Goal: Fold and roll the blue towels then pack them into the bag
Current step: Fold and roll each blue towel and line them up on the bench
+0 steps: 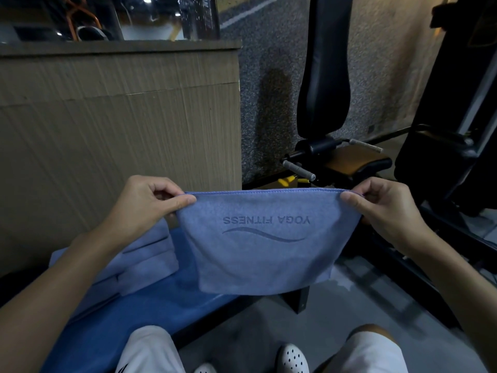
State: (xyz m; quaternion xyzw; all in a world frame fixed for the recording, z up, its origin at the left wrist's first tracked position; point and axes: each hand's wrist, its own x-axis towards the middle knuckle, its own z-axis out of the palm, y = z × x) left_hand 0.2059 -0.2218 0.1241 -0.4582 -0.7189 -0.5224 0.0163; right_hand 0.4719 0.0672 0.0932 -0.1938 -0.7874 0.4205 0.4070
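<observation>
A blue towel marked "YOGA FITNESS", seen upside down, hangs stretched in front of me. My left hand pinches its top left corner and my right hand pinches its top right corner. The towel's lower edge hangs free above the blue bench. A stack of folded blue towels lies on the bench under my left forearm. No bag is in view.
A wood-panelled counter stands close on the left. A black gym machine with a padded back and roller handles stands ahead, and a dark frame is on the right. My knees and white shoes are at the bottom.
</observation>
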